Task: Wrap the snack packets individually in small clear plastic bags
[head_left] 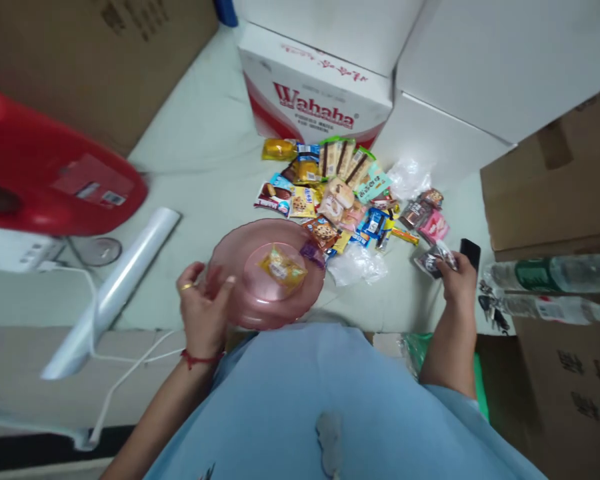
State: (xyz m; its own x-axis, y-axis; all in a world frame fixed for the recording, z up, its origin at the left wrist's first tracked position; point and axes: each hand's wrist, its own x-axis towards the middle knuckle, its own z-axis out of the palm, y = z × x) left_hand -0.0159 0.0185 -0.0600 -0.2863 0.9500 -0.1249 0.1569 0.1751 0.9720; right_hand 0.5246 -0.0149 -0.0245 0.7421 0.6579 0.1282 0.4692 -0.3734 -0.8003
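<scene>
My left hand (203, 310) is at the left rim of a pink translucent plate (233, 303), its thumb over the edge and its fingers curled on the outer side. On the plate lie a yellow wrapped snack (283, 268) and, near its right rim, a small purple packet (313, 253). Off to the right, my right hand (457, 277) pinches a small dark packet with a clear wrapper (433, 260) just above the table. A pile of wrapped snacks (337, 197) spreads behind and right of the plate. Close to the right hand sit a pink packet (434, 228) and a brown packet (415, 215).
A white and red Wahaha carton (317, 100) stands behind the snacks. Crumpled clear plastic (357, 265) lies in front of them. A black phone-like object (470, 253), keys (494, 312) and two bottles (555, 273) are at right. At left are a red container (55, 167) and a white roll (115, 293).
</scene>
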